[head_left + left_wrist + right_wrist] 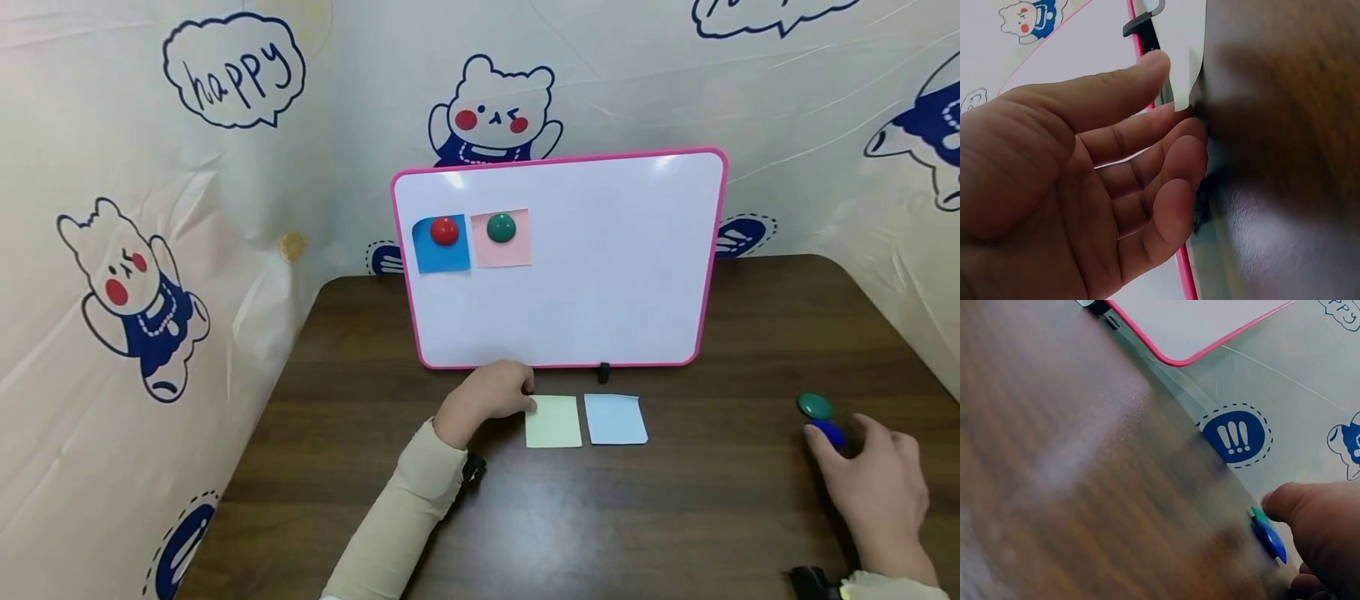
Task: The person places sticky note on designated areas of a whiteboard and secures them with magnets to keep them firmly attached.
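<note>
My left hand (491, 396) is at the left edge of a pale green sticky note (553, 422) on the table. In the left wrist view, the note's bent corner (1182, 100) lies between the thumb and the curled index finger. A light blue sticky note (615, 419) lies to its right. At the right, my right hand (877, 487) has thumb and index finger spread around a blue round magnet (829, 434), with a gap on the index side. A green round magnet (814, 406) lies just behind the blue one. Both magnets show beside the thumb in the right wrist view.
Behind the notes stands a pink-framed whiteboard (600, 275) on a small black foot (603, 373). A blue note (442, 260) under a red magnet (444, 231) and a pink note (517, 254) under a green magnet (501, 227) are on its left half.
</note>
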Demonstrator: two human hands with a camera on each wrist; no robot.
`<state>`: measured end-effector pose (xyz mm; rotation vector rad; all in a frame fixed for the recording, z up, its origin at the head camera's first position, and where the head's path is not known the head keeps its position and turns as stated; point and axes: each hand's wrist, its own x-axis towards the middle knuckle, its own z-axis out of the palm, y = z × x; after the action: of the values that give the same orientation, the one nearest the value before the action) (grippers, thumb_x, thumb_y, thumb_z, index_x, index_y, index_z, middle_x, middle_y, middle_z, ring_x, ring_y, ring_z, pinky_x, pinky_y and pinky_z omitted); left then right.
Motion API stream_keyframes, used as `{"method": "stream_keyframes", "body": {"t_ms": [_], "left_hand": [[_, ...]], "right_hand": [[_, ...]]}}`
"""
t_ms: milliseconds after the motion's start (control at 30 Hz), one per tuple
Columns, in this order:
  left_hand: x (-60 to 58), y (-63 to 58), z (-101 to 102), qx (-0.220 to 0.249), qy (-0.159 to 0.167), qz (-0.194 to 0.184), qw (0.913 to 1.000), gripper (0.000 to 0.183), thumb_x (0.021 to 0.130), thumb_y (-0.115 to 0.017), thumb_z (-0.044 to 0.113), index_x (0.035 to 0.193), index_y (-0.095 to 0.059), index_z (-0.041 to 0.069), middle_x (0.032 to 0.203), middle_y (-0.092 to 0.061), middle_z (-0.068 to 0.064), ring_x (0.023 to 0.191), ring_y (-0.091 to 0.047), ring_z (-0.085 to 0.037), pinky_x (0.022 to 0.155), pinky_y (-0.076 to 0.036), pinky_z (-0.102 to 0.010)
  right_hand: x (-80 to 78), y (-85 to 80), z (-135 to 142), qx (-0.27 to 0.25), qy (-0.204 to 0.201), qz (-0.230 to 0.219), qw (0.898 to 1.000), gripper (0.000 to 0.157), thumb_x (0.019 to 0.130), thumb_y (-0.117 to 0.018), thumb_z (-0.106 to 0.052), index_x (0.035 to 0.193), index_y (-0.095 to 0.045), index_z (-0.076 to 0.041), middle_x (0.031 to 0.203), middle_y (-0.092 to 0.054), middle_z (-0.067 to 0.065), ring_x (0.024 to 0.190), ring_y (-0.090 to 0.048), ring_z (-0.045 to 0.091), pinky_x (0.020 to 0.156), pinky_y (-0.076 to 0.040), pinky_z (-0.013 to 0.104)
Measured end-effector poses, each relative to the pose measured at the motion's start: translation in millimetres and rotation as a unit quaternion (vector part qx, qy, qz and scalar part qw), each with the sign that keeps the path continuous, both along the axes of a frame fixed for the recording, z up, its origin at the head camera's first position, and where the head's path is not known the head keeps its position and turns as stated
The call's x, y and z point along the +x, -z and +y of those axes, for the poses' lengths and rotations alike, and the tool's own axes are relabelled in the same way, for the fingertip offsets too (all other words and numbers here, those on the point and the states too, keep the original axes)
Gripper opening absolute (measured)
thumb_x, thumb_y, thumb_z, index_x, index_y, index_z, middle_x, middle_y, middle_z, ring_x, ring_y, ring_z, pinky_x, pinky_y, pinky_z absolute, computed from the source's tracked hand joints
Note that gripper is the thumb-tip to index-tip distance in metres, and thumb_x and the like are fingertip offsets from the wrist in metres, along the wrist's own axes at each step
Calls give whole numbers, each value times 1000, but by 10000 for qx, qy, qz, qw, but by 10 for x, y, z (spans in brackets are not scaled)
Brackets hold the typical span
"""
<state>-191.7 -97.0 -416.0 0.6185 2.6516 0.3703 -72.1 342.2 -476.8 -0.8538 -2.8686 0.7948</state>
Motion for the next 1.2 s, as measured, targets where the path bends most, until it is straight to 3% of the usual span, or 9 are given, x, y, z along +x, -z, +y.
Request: {"method": "stream_keyframes", "body": {"t_ms": [267, 433, 700, 867, 1200], "left_hand": [[3, 55, 27, -177, 138, 184, 9996, 15, 95, -67, 11, 82, -61, 13, 76, -57, 2, 70, -50, -14, 65, -44, -30], [-3, 62, 8, -135, 131, 177, 9997, 19, 95, -62, 6, 78, -59, 12, 72, -52, 2, 67, -44, -14, 62, -39, -29], [-10, -4, -26, 85, 129, -32, 9999, 17, 96, -59, 6, 80, -61, 12, 75, -55, 0, 69, -48, -15, 62, -41, -30], [-48, -56, -66, 558, 170, -13, 9983, 16, 96, -59, 4, 82, -61, 11, 78, -56, -1, 73, -50, -17, 65, -42, -30], [-90, -90, -104, 1005, 180, 61, 9948, 12, 96, -59, 5, 87, -61, 13, 84, -58, -1, 81, -54, -18, 70, -46, -31]], "right_hand": [[-76, -32, 30, 279, -263, -285, 9989, 95, 96, -52, -65, 147, -32, 12, 130, -30, 42, 109, -40, 59, 78, -39, 69], [-109, -23, 63, 351, -422, -124, 9984, 83, 98, -51, -61, 141, -42, 10, 124, -33, 39, 103, -44, 59, 73, -40, 67], [-31, -64, 38, 221, -400, -287, 9985, 86, 99, -54, -57, 140, -37, 16, 122, -34, 40, 112, -38, 57, 80, -41, 67], [-24, -76, 19, 272, -370, -293, 9985, 79, 101, -55, -51, 136, -40, 17, 120, -40, 40, 115, -37, 56, 87, -38, 69], [-2, -53, 5, 173, -284, -101, 9994, 76, 99, -58, -50, 131, -43, 17, 115, -45, 36, 110, -42, 55, 90, -35, 67]]}}
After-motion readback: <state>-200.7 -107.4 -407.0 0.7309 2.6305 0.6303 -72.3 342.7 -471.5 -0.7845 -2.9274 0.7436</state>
